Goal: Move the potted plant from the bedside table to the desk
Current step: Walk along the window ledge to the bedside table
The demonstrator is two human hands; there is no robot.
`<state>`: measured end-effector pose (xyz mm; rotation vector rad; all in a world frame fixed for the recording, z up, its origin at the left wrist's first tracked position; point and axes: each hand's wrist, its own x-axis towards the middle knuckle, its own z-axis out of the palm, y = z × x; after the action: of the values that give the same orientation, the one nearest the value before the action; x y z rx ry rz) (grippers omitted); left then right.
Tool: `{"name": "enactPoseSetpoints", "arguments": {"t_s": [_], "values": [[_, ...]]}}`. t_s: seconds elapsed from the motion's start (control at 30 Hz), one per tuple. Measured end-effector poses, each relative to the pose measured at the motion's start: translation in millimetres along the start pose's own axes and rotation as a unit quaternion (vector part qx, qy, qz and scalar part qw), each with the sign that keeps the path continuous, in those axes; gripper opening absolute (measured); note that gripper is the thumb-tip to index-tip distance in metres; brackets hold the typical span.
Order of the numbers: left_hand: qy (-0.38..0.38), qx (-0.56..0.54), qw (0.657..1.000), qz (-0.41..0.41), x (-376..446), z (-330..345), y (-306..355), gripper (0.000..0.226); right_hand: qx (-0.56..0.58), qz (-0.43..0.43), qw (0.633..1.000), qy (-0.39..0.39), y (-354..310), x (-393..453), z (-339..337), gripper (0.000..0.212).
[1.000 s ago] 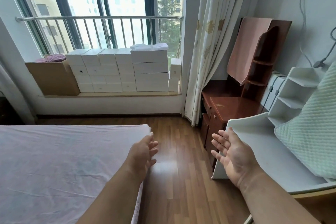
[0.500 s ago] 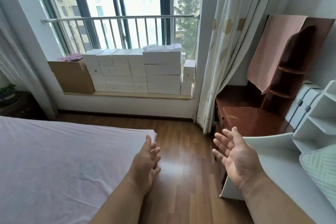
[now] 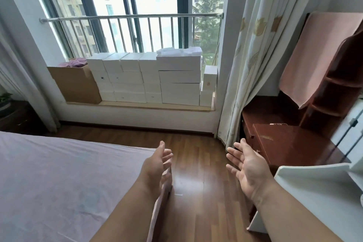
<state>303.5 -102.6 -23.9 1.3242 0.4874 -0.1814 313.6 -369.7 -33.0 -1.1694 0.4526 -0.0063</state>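
Note:
The potted plant [image 3: 5,102], green leaves in a dark pot, shows partly at the far left edge on a dark wooden bedside table [image 3: 17,118]. My left hand [image 3: 157,169] is held out over the corner of the bed, fingers apart, holding nothing. My right hand [image 3: 249,169] is raised palm-inward over the floor, fingers spread and empty. Both hands are far from the plant. A white desk [image 3: 322,196] fills the lower right corner, and a reddish-brown desk [image 3: 290,141] stands behind it.
A bed with a pink sheet [image 3: 59,182] fills the lower left. Wood floor [image 3: 196,163] runs between bed and desks. Stacked white boxes [image 3: 153,78] and a cardboard box [image 3: 76,84] sit on the window ledge. A curtain [image 3: 249,55] hangs right of the window.
The view has swung left and moved forward: the bedside table with the plant has come into sight at the left edge. Both hands stay open and held out in front.

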Motion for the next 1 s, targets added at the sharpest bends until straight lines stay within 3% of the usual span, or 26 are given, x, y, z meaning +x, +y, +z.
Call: {"name": "enactPoseSetpoints", "arguments": {"t_s": [0.13, 0.37, 0.53, 0.83, 1.0], "values": [[0.032, 0.01, 0.999, 0.012, 69.9, -8.8, 19.1, 0.047, 0.007, -0.003, 1.0, 0.019, -4.4, 47.0, 31.6, 0.047], [-0.047, 0.017, 0.998, -0.036, 179.0, 4.1, 68.8, 0.065, 0.017, -0.008, 0.999, 0.04, -19.3, 129.2, 75.5, 0.046], [-0.057, 0.033, 0.997, -0.041, 244.9, 30.7, 97.4, 0.062, 0.009, -0.002, 0.999, 0.041, -36.6, 196.1, 89.5, 0.059], [-0.029, -0.011, 0.999, -0.04, 404.4, 94.7, 132.4, 0.07, 0.009, 0.009, 1.0, 0.008, -67.1, 378.7, 108.6, 0.067], [-0.013, -0.032, 0.999, -0.042, 490.4, 125.7, 162.5, 0.061, -0.006, 0.041, 0.999, -0.025, -91.1, 495.6, 146.3, 0.061]]}}
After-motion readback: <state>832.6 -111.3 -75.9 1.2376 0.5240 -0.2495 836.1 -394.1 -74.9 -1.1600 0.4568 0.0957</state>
